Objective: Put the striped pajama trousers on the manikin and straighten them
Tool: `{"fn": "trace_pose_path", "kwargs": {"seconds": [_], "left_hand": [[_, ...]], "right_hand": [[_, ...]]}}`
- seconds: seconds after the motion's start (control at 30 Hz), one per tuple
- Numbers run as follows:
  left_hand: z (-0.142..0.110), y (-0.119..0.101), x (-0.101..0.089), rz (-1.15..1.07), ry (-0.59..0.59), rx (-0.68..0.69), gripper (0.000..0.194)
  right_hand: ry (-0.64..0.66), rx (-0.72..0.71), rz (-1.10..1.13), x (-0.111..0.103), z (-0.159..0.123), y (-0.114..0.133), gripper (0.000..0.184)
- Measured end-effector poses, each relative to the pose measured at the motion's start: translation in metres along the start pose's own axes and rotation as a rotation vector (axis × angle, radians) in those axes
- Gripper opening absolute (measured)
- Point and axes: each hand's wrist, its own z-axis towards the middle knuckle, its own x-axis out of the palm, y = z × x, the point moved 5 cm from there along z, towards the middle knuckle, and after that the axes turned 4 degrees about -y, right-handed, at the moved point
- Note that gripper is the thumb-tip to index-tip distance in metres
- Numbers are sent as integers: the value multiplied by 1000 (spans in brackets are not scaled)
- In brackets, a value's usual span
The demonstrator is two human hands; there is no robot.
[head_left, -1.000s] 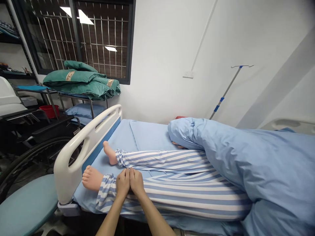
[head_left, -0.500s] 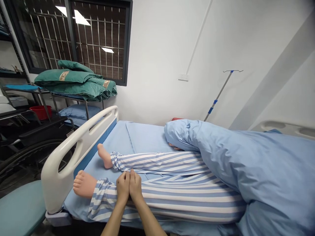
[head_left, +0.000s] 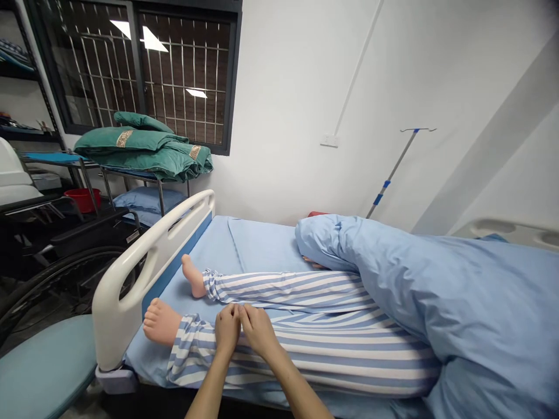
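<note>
A manikin lies on a hospital bed in blue-and-white striped trousers, with its bare feet toward the white footboard. A light blue quilt is folded back over its upper body. My left hand and my right hand rest side by side on the nearer trouser leg, just above the ankle. Both have fingers curled down onto the fabric, the fingertips touching each other.
A wheelchair and a blue padded seat stand left of the bed. Green folded bedding lies on a metal trolley under the barred window. An IV pole leans by the white wall behind the bed.
My hands stayed on the nearer leg; the right hand has turned and spread slightly to the right, no longer pressed flat against the left.
</note>
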Motion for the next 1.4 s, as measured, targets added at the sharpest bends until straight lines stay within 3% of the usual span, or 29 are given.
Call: {"fn": "trace_pose_path", "kwargs": {"seconds": [0.07,0.13,0.33,0.53,0.8,0.9,1.03,1.1,1.27,1.4], "left_hand": [[0,-1,2,46,4,-2,30],[0,0,3,68,-4,-8,31],[-1,1,6,102,13,23,30],[-3,0,6,117,34,9,31],[-3,-3,5,78,28,51,31],[2,-7,9,-33,49,3,32],[7,-11,24,-419,0,-257,33],[6,-15,33,-504,-18,-299,33],[-2,-23,41,-260,52,-48,33],[-4,-23,36,-166,60,-10,34]], "right_hand": [[-13,-28,22,-12,3,0,42],[-47,22,81,-11,6,-10,45],[-60,189,-100,29,-6,-43,39],[-46,215,-176,27,-9,-39,37],[-153,190,-27,25,-9,-40,44],[-161,210,44,25,-8,-42,45],[-155,243,189,25,-6,-48,47],[-184,267,270,23,-5,-53,48],[-264,310,385,17,-5,-62,45],[-264,309,364,15,-6,-59,45]]}}
